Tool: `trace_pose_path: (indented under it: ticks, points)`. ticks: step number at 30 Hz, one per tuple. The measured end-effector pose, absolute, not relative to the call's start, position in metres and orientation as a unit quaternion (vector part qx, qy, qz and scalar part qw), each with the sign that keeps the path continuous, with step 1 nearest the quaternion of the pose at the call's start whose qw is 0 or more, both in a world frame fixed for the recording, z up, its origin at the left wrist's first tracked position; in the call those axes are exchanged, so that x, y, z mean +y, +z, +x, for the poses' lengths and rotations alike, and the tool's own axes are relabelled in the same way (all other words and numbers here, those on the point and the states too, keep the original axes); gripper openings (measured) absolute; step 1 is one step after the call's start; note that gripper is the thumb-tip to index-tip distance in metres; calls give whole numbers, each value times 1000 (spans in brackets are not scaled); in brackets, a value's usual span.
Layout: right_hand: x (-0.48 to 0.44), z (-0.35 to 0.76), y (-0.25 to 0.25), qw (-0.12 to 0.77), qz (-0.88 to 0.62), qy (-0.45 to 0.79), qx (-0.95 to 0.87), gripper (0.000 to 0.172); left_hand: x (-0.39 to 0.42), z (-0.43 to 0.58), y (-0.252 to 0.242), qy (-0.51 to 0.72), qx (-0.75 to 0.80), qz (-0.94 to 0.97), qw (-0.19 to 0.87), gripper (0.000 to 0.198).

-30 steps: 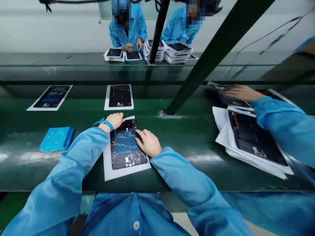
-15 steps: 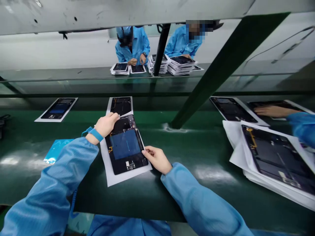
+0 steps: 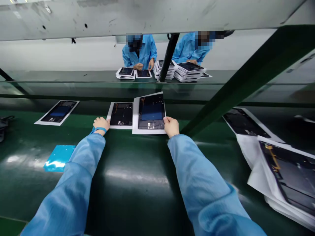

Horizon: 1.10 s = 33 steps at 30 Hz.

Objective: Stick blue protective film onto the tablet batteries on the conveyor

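My right hand [image 3: 171, 126] is closed on the near right corner of a white sheet [image 3: 136, 129]. That sheet carries a dark tablet back panel [image 3: 151, 113] with a blue film in its middle, and it lies far out on the green belt [image 3: 137, 177]. Its left edge overlaps a second sheet with a similar panel [image 3: 121, 114]. My left hand [image 3: 101, 124], with a blue wrist strap, rests curled at that second sheet's near left corner. Whether it grips the corner is hidden. Both arms are stretched forward.
A blue film piece [image 3: 59, 157] lies near left, and another panel on a sheet [image 3: 57, 112] far left. A stack of panels on sheets [image 3: 283, 170] sits at right. A slanted green strut [image 3: 246, 82] crosses above. Two people in blue coats work at stacks [image 3: 189, 70] beyond.
The sheet with the panel has moved away from me onto the belt, beside the second sheet. My left hand left its top edge and shifted left. A co-worker's arm at right is gone.
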State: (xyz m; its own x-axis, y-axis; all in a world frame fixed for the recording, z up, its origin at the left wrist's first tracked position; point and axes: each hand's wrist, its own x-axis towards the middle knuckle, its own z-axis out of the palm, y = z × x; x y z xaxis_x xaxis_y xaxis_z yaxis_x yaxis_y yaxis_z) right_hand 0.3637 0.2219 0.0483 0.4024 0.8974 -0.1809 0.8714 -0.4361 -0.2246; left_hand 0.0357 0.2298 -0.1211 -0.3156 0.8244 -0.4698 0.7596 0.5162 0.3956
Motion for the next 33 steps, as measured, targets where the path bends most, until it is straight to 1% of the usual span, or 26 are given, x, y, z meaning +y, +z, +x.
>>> trace_pose_path:
  ticks: [5,8,11,14,18,23,25,28,31,33]
  points:
    - [254,379,41,-34,-889,112,-442,32,243,50,-132,-4,802,488,345,40]
    - [246,373,40,-48,-892,91,-440,35,249,50,-133,-14,791,494,360,40]
    - [229,353,39,-29,-862,92,-497,38,249,48,-132,-11,791,488,369,41]
    - [209,323,35,4,-818,134,-560,37,247,46,-128,-3,793,474,383,41]
    - [181,284,24,52,-767,226,-598,30,251,37,-121,41,793,450,408,41]
    - [147,249,9,109,-747,366,-544,18,255,14,-107,138,773,397,475,39]
    - [136,239,4,131,-748,424,-494,22,249,4,-100,179,757,372,507,37]
    - [124,226,4,175,-743,497,-413,35,225,-7,-91,225,739,335,540,36]
    - [112,218,11,210,-720,559,-353,54,178,-17,-80,251,719,317,565,35]
    - [101,215,17,222,-704,590,-327,59,134,-22,-71,260,702,325,578,34]
